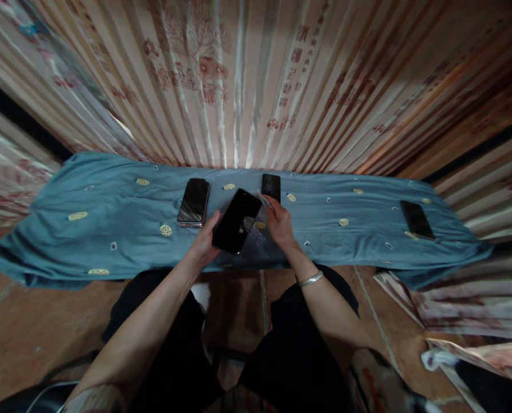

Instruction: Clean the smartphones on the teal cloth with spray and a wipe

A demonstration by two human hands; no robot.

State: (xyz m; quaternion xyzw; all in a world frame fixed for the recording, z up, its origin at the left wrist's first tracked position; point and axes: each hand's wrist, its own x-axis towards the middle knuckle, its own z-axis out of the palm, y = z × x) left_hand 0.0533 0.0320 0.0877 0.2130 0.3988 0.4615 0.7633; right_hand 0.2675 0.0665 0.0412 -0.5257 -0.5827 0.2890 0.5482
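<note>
My left hand (205, 244) grips a black smartphone (237, 222) by its left edge, tilted above the cloth. Beside its right edge, my right hand (279, 221) is closed in a pinch on a thin, see-through plastic piece (259, 232). Whether this is a film or a clear case, I cannot tell. A stack of smartphones (193, 202) lies just left of the held phone. Behind my right hand, another dark smartphone (271, 184) rests on the cloth, partly covered by the fingers.
A blue cloth (320, 229) with yellow patterns covers the long, low surface before me. One more dark phone (417, 219) lies near its right end. Pleated printed curtains (247, 86) hang close behind and at both sides. My knees are near the front edge.
</note>
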